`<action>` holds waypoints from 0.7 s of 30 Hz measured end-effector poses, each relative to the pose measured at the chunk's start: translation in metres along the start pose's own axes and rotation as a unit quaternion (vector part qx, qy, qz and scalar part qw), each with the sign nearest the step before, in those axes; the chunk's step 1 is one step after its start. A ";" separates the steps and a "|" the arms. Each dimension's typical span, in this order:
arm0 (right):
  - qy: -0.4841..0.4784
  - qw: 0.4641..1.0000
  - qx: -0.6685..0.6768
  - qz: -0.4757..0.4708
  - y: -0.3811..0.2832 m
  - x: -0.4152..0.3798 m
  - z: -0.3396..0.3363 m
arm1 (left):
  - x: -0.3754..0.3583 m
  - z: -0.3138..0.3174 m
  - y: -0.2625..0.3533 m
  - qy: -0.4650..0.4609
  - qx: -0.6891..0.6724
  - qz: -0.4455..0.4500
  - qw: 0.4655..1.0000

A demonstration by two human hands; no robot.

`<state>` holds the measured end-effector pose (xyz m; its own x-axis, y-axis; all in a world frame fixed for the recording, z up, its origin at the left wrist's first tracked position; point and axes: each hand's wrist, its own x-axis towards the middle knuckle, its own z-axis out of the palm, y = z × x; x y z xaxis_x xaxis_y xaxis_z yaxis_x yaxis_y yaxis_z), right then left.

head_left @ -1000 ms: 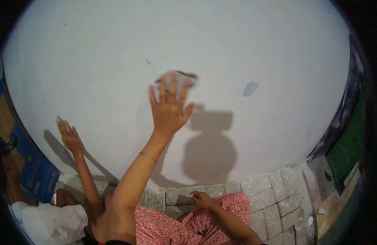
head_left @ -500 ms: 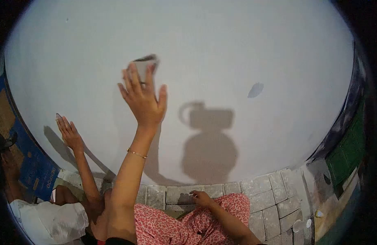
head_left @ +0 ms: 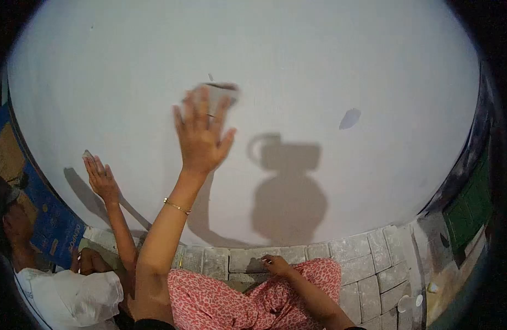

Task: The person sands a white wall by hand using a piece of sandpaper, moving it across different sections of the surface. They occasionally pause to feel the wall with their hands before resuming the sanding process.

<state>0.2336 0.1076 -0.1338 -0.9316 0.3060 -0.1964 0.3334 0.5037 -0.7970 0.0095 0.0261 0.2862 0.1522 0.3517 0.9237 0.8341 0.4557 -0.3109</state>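
My left hand (head_left: 201,137) is raised against the pale wall (head_left: 297,66), palm inward and fingers spread. Beneath its fingertips is a small grey folded sheet (head_left: 225,94), possibly sandpaper, pressed flat to the surface; motion blurs its edges. My right hand (head_left: 276,265) rests by my knee on the pink patterned cloth (head_left: 220,297), its fingers loosely extended and holding nothing that I can see. A bluish-grey patch (head_left: 350,118) marks the wall to the right of my left hand.
At left a co-worker in a white shirt (head_left: 72,297) holds a hand (head_left: 104,181) to the wall with a small light piece. Grey paving blocks (head_left: 347,250) run along the wall's base. A blue printed sheet (head_left: 53,225) stands far left, a green panel (head_left: 470,203) far right.
My left hand and the grey sheet have moved right and slightly down across the wall. The co-worker's hand appears slightly farther right. My right hand stays by my knee.
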 end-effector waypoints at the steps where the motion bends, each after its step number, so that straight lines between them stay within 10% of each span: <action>1: 0.000 1.000 -0.004 -0.001 -0.001 -0.001 0.000 | 0.000 0.000 -0.003 -0.011 0.013 0.107 0.994; 7: 0.010 1.000 0.012 0.016 0.004 -0.007 0.005 | 0.027 0.001 -0.030 0.126 0.025 -0.149 0.980; 10: 0.025 1.000 -0.005 -0.003 0.001 -0.002 0.005 | 0.021 -0.005 -0.004 -0.017 -0.015 0.102 0.995; 17: 0.023 0.999 -0.033 0.002 0.006 -0.003 0.006 | 0.048 0.007 0.002 0.154 -0.017 -0.101 0.983; 21: 0.007 1.000 -0.024 0.012 0.003 0.001 0.004 | 0.035 0.013 0.040 0.000 -0.067 0.113 0.991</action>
<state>0.2333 0.1062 -0.1384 -0.9212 0.3291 -0.2076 0.3628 0.5339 -0.7638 0.0407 0.0672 0.3029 0.3433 0.4330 0.8335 0.8413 0.2528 -0.4778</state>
